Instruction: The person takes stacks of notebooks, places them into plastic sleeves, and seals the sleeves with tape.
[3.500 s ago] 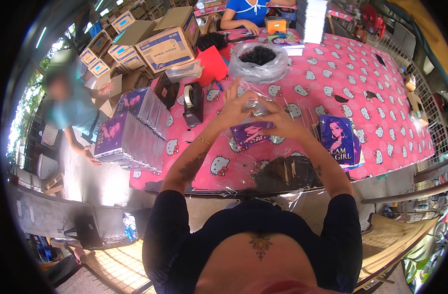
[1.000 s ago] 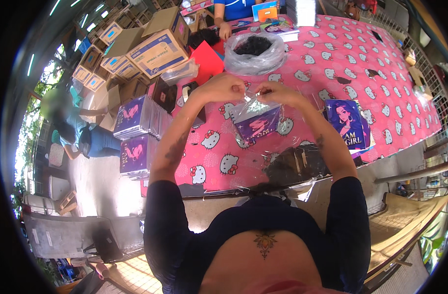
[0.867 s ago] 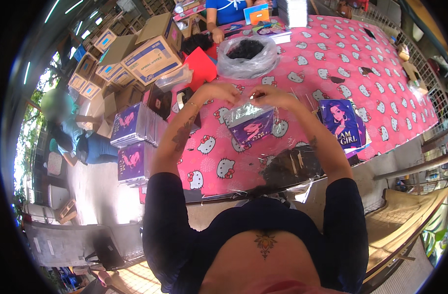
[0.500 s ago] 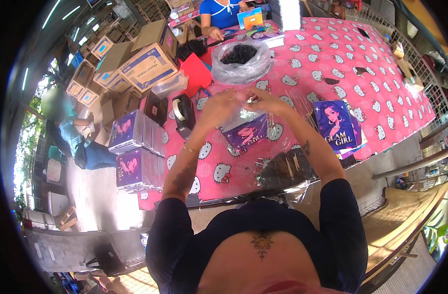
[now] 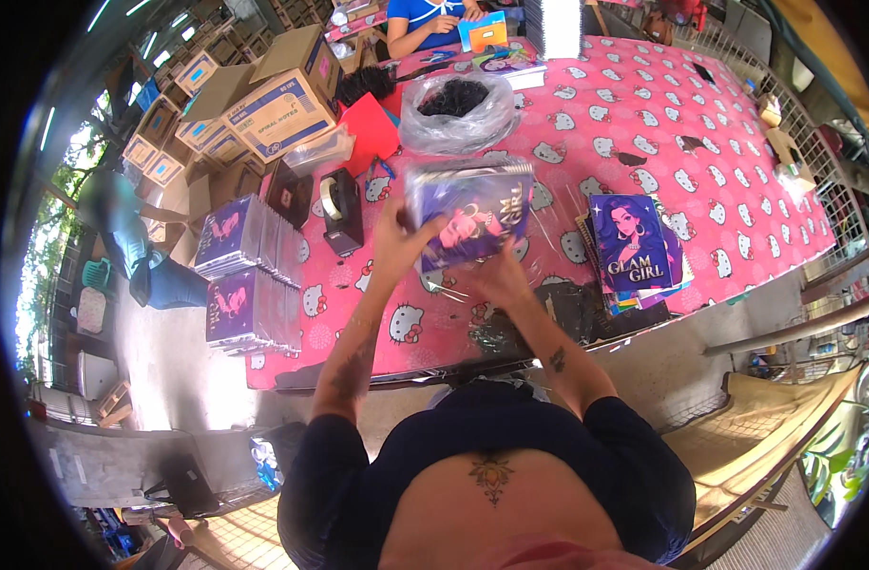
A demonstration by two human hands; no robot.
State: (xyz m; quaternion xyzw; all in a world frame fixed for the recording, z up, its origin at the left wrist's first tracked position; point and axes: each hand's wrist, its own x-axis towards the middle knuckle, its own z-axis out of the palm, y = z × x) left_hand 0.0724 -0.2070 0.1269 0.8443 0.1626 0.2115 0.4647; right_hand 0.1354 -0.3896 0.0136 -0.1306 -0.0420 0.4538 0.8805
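Observation:
I hold a purple notebook [image 5: 472, 214] in a clear plastic wrap, lifted above the pink patterned table [image 5: 586, 123] and tilted up. My left hand [image 5: 396, 237] grips its left edge. My right hand [image 5: 496, 277] supports it from below, near the lower edge. A stack of similar purple notebooks [image 5: 634, 249] lies to the right on the table.
A black tape dispenser [image 5: 341, 207] stands left of my hands. Wrapped notebook stacks [image 5: 237, 275] sit at the table's left end. A clear bag of dark items [image 5: 455, 109] lies beyond. Cardboard boxes [image 5: 263, 95] pile at the far left. Another person [image 5: 429, 14] sits across the table.
The notebook has been lifted off the table and tilted upright; my left hand now grips its left edge and my right hand has moved under it.

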